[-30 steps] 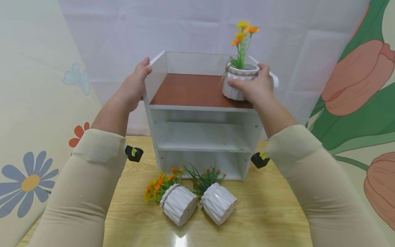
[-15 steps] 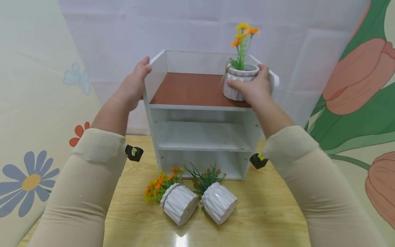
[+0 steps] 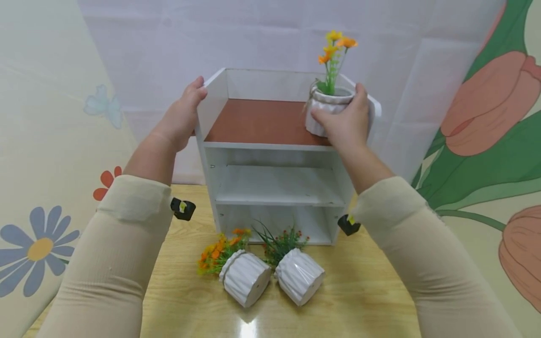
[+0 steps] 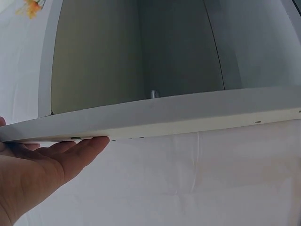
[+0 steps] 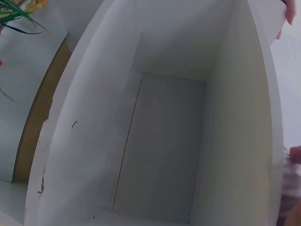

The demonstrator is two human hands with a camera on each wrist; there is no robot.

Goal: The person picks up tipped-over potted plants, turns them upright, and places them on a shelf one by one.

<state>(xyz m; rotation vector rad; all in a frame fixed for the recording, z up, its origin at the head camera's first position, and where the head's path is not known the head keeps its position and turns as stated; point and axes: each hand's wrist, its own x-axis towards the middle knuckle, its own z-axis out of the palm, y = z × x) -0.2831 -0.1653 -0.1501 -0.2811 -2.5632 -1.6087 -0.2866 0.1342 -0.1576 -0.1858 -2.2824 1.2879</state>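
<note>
A small white wooden shelf unit (image 3: 279, 148) stands upright with a red-brown top board (image 3: 262, 121). At its upper left, my left hand (image 3: 179, 117) holds the side panel, fingers along the outer face in the left wrist view and thumb near the front edge. My right hand (image 3: 348, 119) grips a white ribbed flowerpot (image 3: 323, 104) at the right of the top board, thumb on its front and fingers at its right side. Yellow and orange flowers (image 3: 331, 54) rise from this pot. Whether its base touches the board everywhere is partly hidden by the hand.
Two white potted plants lie tipped on the wooden table (image 3: 359, 291) before the shelf: an orange-flowered pot (image 3: 244, 279) and a red-berried pot (image 3: 297, 277). A white cloth backdrop (image 3: 270, 33) hangs close behind. Painted panels (image 3: 477, 183) flank both sides.
My right wrist and forearm have shifted a little left and the hand has turned slightly, still gripping the flowerpot. The pot has barely moved; my left hand stays on the side panel.
</note>
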